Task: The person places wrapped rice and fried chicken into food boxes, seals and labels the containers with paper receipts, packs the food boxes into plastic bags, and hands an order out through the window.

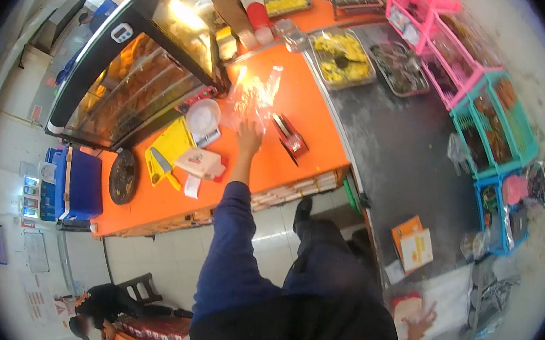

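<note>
My left hand [248, 139] reaches over the orange counter [320, 119], fingers stretched forward and apart at the near edge of a clear plastic bag [253, 99] that shines in the glare. I cannot make out a grip on it. Right of this hand lies a red stapler-like tool [294, 140]; to its left are a round white lid [203, 117] and a printed paper box [200, 163]. At the lower right, my right hand [420, 327] is open with fingers spread, beside a red-and-white package [407, 314] and above white paper [447, 298].
A knife [166, 161] rests on a yellow cutting board [173, 144]. Behind it stands a lit glass warming cabinet [134, 78]. Trays of yellow food [341, 55] and coloured baskets [496, 126] line the dark counter [405, 156]. Another person [108, 311] is at the lower left.
</note>
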A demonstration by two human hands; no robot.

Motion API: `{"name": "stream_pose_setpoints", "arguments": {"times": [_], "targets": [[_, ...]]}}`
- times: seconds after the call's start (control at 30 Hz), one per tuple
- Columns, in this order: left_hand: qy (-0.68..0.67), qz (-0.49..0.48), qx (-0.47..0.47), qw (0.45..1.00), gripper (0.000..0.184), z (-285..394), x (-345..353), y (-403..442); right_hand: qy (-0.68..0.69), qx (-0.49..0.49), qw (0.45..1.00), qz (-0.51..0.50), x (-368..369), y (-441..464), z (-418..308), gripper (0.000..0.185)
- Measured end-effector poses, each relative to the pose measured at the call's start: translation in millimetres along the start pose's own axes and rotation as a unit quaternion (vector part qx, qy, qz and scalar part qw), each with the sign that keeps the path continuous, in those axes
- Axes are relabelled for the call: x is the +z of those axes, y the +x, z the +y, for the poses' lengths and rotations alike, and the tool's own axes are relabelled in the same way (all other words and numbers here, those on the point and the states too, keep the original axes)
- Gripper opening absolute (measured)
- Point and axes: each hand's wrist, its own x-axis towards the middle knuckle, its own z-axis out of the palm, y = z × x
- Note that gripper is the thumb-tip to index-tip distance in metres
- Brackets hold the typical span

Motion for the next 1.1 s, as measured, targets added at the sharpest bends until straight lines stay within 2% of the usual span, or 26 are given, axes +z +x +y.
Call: {"name": "stream_pose_setpoints", "arguments": {"times": [0.03,0.07,0.1,0.13,0.2,0.23,0.27,0.33,0.4,0.43,0.47,0.5,0.53,0.6,0.63,0.67,0.73,0.77,0.83,0.87,0.9,0.93,0.97,1.03,1.07,1.1], "targets": [[0.021,-0.007,-0.012,1.000,0.047,-6.2,19.4,8.4,-0.083,0.045,0.991,0.093,-10.6,17.2,-31.1,0.092],[0.041,-0.019,-0.024,0.999,0.051,-7.0,37.4,12.7,-0.185,-0.088,0.956,0.208,-18.6,21.7,-52.2,0.064],[-0.005,-0.110,-0.079,0.991,0.049,-3.7,48.0,16.2,-0.092,-0.053,0.969,0.224,-25.4,27.8,-77.8,0.057],[-0.051,-0.201,-0.133,0.969,0.047,0.0,57.6,19.0,-0.095,-0.051,0.968,0.225,-28.7,30.4,-118.5,0.057],[0.035,-0.214,-0.056,0.975,0.039,14.6,58.3,11.4,-0.047,0.022,0.968,0.244,-22.6,24.6,-201.2,0.057],[0.031,-0.209,-0.053,0.976,0.039,12.1,45.1,28.8,-0.037,-0.007,0.964,0.265,-8.9,24.4,-221.4,0.052],[-0.003,-0.264,-0.056,0.963,0.035,12.2,29.0,49.1,-0.036,-0.007,0.961,0.273,6.3,25.0,-243.3,0.052],[-0.040,-0.322,-0.055,0.944,0.031,-9.0,38.9,84.5,-0.019,-0.069,0.970,0.232,36.1,18.2,-289.2,0.046],[0.011,-0.090,0.015,0.996,0.031,-55.0,71.6,142.4,-0.043,-0.102,0.963,0.245,62.7,16.3,-338.4,0.043],[0.008,-0.092,0.028,0.995,0.031,-75.5,81.4,162.3,-0.080,-0.121,0.962,0.233,76.1,12.1,-353.5,0.043],[-0.023,0.001,0.078,0.997,0.032,-93.0,89.9,186.0,-0.115,-0.137,0.958,0.223,90.0,7.7,-368.5,0.044],[-0.057,0.098,0.128,0.985,0.033,-103.1,99.5,212.2,-0.079,-0.068,0.980,0.172,96.3,1.5,-386.5,0.044],[-0.066,0.100,0.144,0.982,0.033,-106.4,110.2,230.1,-0.076,-0.054,0.979,0.184,106.6,-0.6,-397.6,0.044],[-0.046,-0.110,0.063,0.991,0.042,-114.5,141.4,240.8,-0.097,-0.103,0.973,0.181,114.9,-6.6,-412.1,0.044],[-0.373,-0.226,-0.138,0.890,0.031,-146.9,243.3,257.4,-0.063,-0.075,0.981,0.167,115.3,-9.6,-425.1,0.043],[-0.371,-0.237,-0.136,0.887,0.031,-145.7,240.7,253.2,-0.068,-0.065,0.982,0.163,114.4,-9.2,-432.7,0.043],[-0.170,-0.249,0.059,0.952,0.021,-139.9,182.5,252.7,-0.056,-0.083,0.980,0.171,117.9,-0.7,-446.6,0.040],[-0.169,-0.256,0.066,0.949,0.021,-139.9,155.5,257.5,-0.049,-0.093,0.979,0.175,117.3,5.6,-466.6,0.037],[-0.282,-0.200,0.305,0.887,0.021,-143.1,117.0,286.1,-0.038,-0.128,0.974,0.184,112.8,22.6,-511.0,0.033],[-0.347,-0.179,0.277,0.878,0.030,-141.9,109.8,300.3,-0.033,-0.150,0.971,0.184,111.2,28.6,-529.2,0.032],[-0.361,-0.317,0.219,0.849,0.024,-145.1,99.9,319.8,-0.016,-0.167,0.970,0.175,110.2,34.7,-548.3,0.031],[-0.522,-0.417,0.164,0.726,0.019,-150.1,88.8,333.3,0.001,-0.185,0.969,0.164,110.8,39.6,-568.2,0.030],[-0.500,-0.471,0.122,0.716,0.020,-113.1,-20.5,329.4,0.045,-0.192,0.971,0.138,110.7,42.4,-587.6,0.030],[-0.474,-0.473,0.142,0.729,0.024,-105.5,-88.9,321.6,0.086,-0.226,0.965,0.102,113.1,44.7,-620.7,0.031],[-0.386,-0.559,-0.004,0.734,0.025,-105.1,-114.9,318.6,0.082,-0.251,0.960,0.094,112.6,43.2,-633.2,0.032],[-0.315,-0.535,0.155,0.768,0.031,-117.9,-117.1,308.8,0.066,-0.306,0.945,0.095,115.6,45.3,-639.7,0.033]]}}
